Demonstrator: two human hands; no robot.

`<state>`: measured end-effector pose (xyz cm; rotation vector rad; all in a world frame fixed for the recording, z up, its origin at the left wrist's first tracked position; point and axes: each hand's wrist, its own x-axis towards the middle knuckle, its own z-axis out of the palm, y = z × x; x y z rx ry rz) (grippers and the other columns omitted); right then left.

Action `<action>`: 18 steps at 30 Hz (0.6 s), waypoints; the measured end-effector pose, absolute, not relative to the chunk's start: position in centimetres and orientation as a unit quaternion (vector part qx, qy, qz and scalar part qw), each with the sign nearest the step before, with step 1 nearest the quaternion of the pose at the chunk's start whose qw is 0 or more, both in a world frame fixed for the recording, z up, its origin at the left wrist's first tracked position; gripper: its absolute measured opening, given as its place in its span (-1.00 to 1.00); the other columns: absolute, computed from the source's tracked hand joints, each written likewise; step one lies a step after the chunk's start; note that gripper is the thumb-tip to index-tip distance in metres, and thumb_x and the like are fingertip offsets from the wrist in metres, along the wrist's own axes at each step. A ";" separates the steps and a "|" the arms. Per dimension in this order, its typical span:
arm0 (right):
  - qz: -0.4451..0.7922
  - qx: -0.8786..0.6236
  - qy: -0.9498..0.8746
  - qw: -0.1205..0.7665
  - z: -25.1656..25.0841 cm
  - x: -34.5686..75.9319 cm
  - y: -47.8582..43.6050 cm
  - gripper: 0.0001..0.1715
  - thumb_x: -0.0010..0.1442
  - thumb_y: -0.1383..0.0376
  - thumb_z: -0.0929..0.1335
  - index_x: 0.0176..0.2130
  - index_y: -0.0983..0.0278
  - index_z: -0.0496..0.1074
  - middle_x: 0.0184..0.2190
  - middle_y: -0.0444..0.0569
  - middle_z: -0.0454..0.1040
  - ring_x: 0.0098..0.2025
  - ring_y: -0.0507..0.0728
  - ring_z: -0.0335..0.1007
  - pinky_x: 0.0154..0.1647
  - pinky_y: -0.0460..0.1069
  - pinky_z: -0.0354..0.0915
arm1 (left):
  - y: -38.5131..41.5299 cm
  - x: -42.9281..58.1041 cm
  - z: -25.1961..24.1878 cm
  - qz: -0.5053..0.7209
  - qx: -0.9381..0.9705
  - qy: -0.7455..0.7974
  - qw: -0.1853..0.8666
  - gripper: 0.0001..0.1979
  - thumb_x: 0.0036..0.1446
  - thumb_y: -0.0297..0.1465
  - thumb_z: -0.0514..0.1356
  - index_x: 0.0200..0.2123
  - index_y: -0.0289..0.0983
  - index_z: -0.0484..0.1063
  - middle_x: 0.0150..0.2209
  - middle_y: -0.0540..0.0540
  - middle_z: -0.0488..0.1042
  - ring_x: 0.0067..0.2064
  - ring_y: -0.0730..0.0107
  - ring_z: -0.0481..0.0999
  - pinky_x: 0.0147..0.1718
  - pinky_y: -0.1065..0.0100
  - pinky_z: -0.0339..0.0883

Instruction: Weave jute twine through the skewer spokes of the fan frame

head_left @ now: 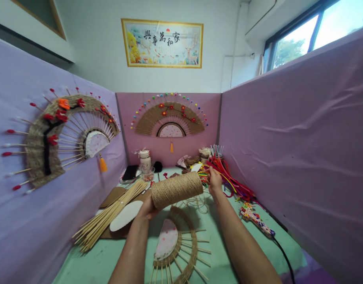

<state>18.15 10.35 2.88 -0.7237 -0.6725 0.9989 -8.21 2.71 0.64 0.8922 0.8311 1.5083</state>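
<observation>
My left hand (148, 207) grips the left end of a large spool of jute twine (177, 190), held tilted above the table. Just past the spool's right end, my right hand (214, 181) is closed, its fingers drawn together; what they hold is too small to make out. Loose loops of twine (201, 203) show below, between spool and hand. Under the spool lies a half-made fan (195, 244), with thin sticks spreading from a twine-edged half-round piece of spotted pink cloth (166, 240).
Left of my arms lie a bundle of bamboo sticks (110, 221) and a white oval card (126, 216). Fuzzy craft stems (233, 179) and a corded glue gun (257, 221) lie at right. Behind stand a white bottle (145, 159) and a clear cup (148, 173). Finished fans (169, 114) hang on the partitions.
</observation>
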 end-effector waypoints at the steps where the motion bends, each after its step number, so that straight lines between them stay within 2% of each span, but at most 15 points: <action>1: 0.441 -0.348 -0.279 0.779 2.5 18.8 10.6 -0.55 0.06 -0.04 0.37 -0.49 0.25 0.23 -0.78 -0.40 -0.07 -0.76 -0.12 -0.22 -0.76 -0.18 -0.16 | 2.6 -8.1 0.6 0.622 0.376 0.346 0.593 -0.64 -0.03 -0.11 0.28 -0.24 -0.23 0.54 -0.18 -0.22 0.59 -0.10 0.01 0.56 -0.15 0.01 0.45; 3: 0.411 -0.368 -0.239 0.799 2.0 19.8 11.0 -0.56 0.15 -0.04 0.29 -0.50 0.22 0.17 -0.79 -0.40 -0.09 -0.77 -0.10 -0.22 -0.77 -0.17 -0.13 | 2.4 -8.1 0.6 0.612 0.346 0.334 0.628 -0.65 0.00 -0.12 0.26 -0.22 -0.21 0.53 -0.14 -0.21 0.57 -0.04 -0.02 0.53 -0.12 -0.01 0.43; 5: 0.388 -0.383 -0.220 0.809 1.8 20.8 11.1 -0.58 0.21 -0.01 0.22 -0.51 0.21 0.12 -0.78 -0.38 -0.09 -0.77 -0.08 -0.17 -0.75 -0.16 -0.06 | 2.5 -8.4 0.6 0.659 0.303 0.327 0.605 -0.73 0.02 -0.19 0.25 -0.23 -0.19 0.52 -0.15 -0.18 0.57 0.01 -0.03 0.50 -0.11 -0.03 0.42; 8: 0.337 -0.417 -0.193 0.822 2.1 22.4 11.2 -0.66 0.26 0.09 0.11 -0.47 0.20 0.10 -0.72 -0.31 0.08 -0.69 -0.04 0.09 -0.65 -0.14 0.14 | 2.9 -9.2 1.2 0.720 0.271 0.309 0.559 -0.78 0.04 -0.31 0.23 -0.19 -0.19 0.48 -0.13 -0.15 0.55 0.08 -0.04 0.43 -0.08 -0.02 0.40; 10: 0.293 -0.449 -0.183 0.824 2.3 23.3 11.2 -0.69 0.27 0.14 0.04 -0.42 0.20 0.13 -0.59 -0.19 0.29 -0.53 0.01 0.32 -0.52 -0.09 0.28 | 3.0 -9.5 1.7 0.741 0.273 0.294 0.539 -0.74 0.08 -0.30 0.21 -0.14 -0.19 0.45 -0.08 -0.15 0.53 0.11 -0.04 0.40 -0.07 0.00 0.39; 12: 0.247 -0.488 -0.188 0.816 2.4 23.9 11.3 -0.68 0.26 0.18 0.02 -0.35 0.21 0.20 -0.36 -0.04 0.44 -0.24 0.07 0.43 -0.30 -0.03 0.37 | 3.0 -9.6 2.2 0.752 0.264 0.293 0.528 -0.71 0.10 -0.27 0.20 -0.09 -0.20 0.42 -0.05 -0.15 0.50 0.11 -0.04 0.39 -0.07 0.01 0.39; 14: 0.216 -0.527 -0.219 0.792 2.1 24.0 11.4 -0.73 0.20 0.21 0.09 -0.31 0.24 0.28 -0.16 0.08 0.45 0.02 0.14 0.35 -0.05 0.05 0.32 | 2.8 -9.4 2.4 0.761 0.243 0.299 0.522 -0.68 0.10 -0.25 0.20 -0.06 -0.20 0.39 -0.02 -0.16 0.48 0.10 -0.03 0.39 -0.07 0.02 0.39; 16: 0.211 -0.560 -0.262 0.757 1.6 23.4 11.4 -0.82 0.07 0.26 0.25 -0.32 0.29 0.37 -0.06 0.17 0.44 0.16 0.25 0.23 0.14 0.14 0.17 | 2.7 -9.1 2.4 0.764 0.231 0.302 0.521 -0.65 0.09 -0.22 0.23 -0.06 -0.18 0.38 -0.01 -0.16 0.47 0.10 0.00 0.40 -0.06 0.02 0.39; 18: 0.218 -0.586 -0.314 0.714 1.2 22.1 11.3 -0.72 -0.12 0.34 0.36 -0.30 0.34 0.43 0.03 0.26 0.39 0.24 0.36 0.11 0.25 0.21 -0.01 | 2.6 -8.8 2.2 0.767 0.247 0.304 0.508 -0.62 0.05 -0.19 0.26 -0.07 -0.19 0.39 -0.03 -0.18 0.48 0.09 0.02 0.41 -0.06 0.03 0.39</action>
